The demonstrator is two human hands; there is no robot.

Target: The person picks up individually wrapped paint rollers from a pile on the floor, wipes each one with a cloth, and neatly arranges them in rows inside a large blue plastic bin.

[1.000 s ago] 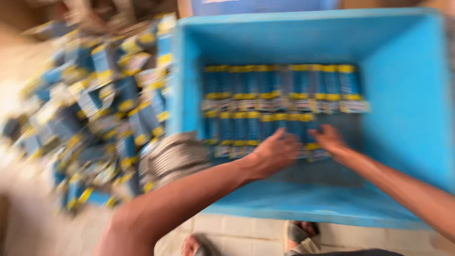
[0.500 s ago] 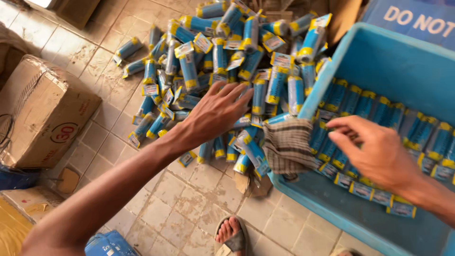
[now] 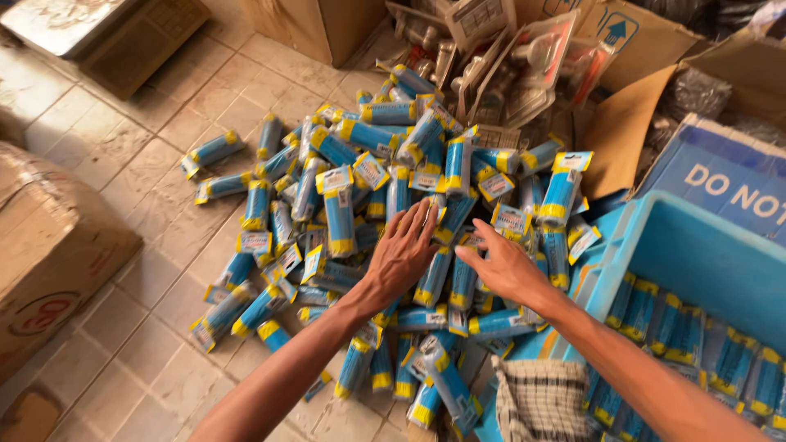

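Observation:
A big pile of blue packets with yellow ends lies on the tiled floor. My left hand rests flat on the pile with fingers spread, touching packets near its middle. My right hand reaches over the pile just to the right, fingers apart, close to the left hand. Neither hand holds a packet. At the right stands a blue plastic crate with rows of the same packets lined up inside.
A checked cloth hangs at the crate's near corner. A brown cardboard box sits at the left. More cardboard boxes and clear blister packs crowd the far side, with a blue printed box behind the crate.
The view has swung from the crate to the floor pile. My right hand left the crate and joined the left hand over the pile.

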